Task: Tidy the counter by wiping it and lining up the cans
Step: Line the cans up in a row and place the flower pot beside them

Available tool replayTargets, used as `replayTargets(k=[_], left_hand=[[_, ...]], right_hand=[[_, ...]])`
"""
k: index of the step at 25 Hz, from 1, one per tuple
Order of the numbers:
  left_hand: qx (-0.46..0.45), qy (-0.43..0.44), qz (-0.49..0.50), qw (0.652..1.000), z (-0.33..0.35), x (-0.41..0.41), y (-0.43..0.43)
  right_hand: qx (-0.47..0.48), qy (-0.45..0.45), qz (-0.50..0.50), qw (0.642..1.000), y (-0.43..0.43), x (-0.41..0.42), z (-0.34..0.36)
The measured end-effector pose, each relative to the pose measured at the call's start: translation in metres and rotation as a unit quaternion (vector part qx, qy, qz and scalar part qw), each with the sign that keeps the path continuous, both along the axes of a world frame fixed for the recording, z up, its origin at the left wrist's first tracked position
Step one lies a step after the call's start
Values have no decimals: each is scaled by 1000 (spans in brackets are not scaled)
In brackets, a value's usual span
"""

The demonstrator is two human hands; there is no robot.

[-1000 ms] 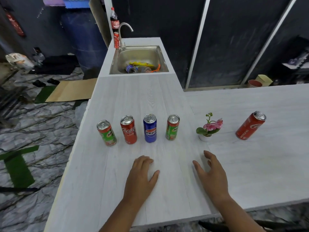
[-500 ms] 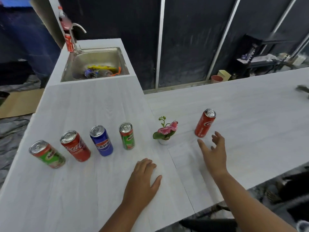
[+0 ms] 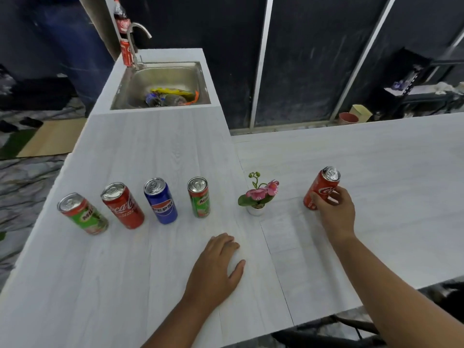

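Several cans stand in a row on the white counter [image 3: 155, 259]: a green Milo can [image 3: 82, 213], a red Coca-Cola can [image 3: 123, 205], a blue Pepsi can [image 3: 160, 200] and a second green Milo can [image 3: 198, 197]. Farther right, past a small potted pink flower [image 3: 258, 195], stands another red Coca-Cola can [image 3: 322, 187]. My right hand [image 3: 335, 210] is wrapped around its lower half. My left hand [image 3: 216, 268] lies flat, palm down, on the counter in front of the row, holding nothing.
A steel sink [image 3: 163, 76] with bottles and wrappers in it sits at the far end, with a tap [image 3: 136, 36], a red can [image 3: 126, 55] and a cola bottle [image 3: 121, 17] behind it. The counter's front edge runs close to my arms.
My right hand moved forward and to the right and closed on the lone red Coca-Cola can. My left hand stayed flat on the counter. The view swung to the right.
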State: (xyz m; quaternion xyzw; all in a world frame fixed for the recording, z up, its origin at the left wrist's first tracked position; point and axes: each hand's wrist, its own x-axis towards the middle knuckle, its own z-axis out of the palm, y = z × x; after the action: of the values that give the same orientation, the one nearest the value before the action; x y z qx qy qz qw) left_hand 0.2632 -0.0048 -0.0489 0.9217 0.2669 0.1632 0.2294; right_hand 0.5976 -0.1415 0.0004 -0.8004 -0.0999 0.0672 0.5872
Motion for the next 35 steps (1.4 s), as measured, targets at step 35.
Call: replayTargets(k=[35], left_hand=[[41, -13, 247, 968, 3, -378, 150]], right_hand=[[58, 20, 396, 916, 258, -504, 0]])
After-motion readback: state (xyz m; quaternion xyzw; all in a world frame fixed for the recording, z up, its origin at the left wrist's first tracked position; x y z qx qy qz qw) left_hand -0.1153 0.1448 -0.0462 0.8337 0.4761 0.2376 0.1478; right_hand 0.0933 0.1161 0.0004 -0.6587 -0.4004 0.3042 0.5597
